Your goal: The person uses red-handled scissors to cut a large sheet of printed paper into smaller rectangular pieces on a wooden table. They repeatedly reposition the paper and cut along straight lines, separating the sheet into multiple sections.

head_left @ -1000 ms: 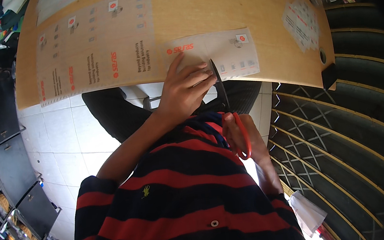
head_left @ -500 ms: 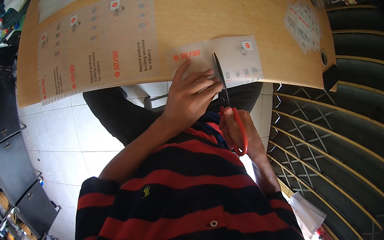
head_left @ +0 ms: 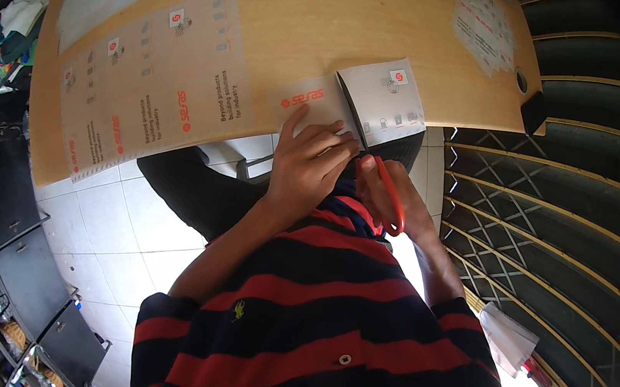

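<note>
A white printed sheet (head_left: 391, 110) lies at the near edge of the table, with red and grey markings. My left hand (head_left: 310, 161) rests with fingers stretched out on the sheet's left part, pressing it near the dark blade. My right hand (head_left: 382, 184) is closed round the red handle of a pair of scissors (head_left: 392, 195). The dark scissor blade runs across the sheet to its far edge, and the right part of the sheet lies just beside it. My left fingertips are close to the blade; some of my right fingers are hidden.
A large translucent printed sheet (head_left: 157, 81) lies on the left of the wooden table (head_left: 281, 19). A smaller printed piece (head_left: 484, 31) is at the table's right. Black cabinets (head_left: 30, 274) stand on the left, and a folding metal gate (head_left: 526, 190) on the right.
My right hand and the scissors have moved slightly forward, away from my body. The blade now reaches the sheet's far edge. My left hand has stayed nearly in place.
</note>
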The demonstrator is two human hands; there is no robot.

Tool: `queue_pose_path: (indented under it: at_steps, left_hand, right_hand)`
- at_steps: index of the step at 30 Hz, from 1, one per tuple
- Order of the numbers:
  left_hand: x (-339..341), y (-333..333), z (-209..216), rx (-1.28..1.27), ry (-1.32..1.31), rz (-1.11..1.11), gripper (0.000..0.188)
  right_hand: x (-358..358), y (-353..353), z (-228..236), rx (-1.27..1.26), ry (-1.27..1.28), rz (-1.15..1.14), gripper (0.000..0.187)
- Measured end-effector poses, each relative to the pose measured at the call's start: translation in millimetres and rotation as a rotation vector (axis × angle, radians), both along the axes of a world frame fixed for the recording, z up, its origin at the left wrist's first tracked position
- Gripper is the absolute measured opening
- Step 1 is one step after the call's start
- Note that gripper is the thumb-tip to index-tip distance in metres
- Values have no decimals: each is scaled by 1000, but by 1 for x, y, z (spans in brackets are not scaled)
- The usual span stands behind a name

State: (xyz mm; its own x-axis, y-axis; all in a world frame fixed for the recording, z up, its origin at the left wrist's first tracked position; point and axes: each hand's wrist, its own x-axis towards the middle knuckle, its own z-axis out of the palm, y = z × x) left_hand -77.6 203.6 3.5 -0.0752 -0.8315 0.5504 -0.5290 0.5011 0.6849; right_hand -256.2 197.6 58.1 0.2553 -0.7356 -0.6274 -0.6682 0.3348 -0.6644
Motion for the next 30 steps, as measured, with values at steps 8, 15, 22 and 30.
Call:
queue_pose_path:
  at_steps: [8,15,22,30]
  left_hand:
    - [3,-1,-2,-5,2,-25,12]
    - [9,-12,-4,-27,-14,20,10]
    - [17,-14,-2,-36,-63,113,11]
    - [18,-58,11,-85,97,212,14]
  right_hand:
    - [5,-14,7,-55,-53,21,81]
    - [9,-39,18,35,-78,-7,81]
    - [14,-53,15,19,-126,46,78]
    - [-9,-18,16,-240,-450,77,73]
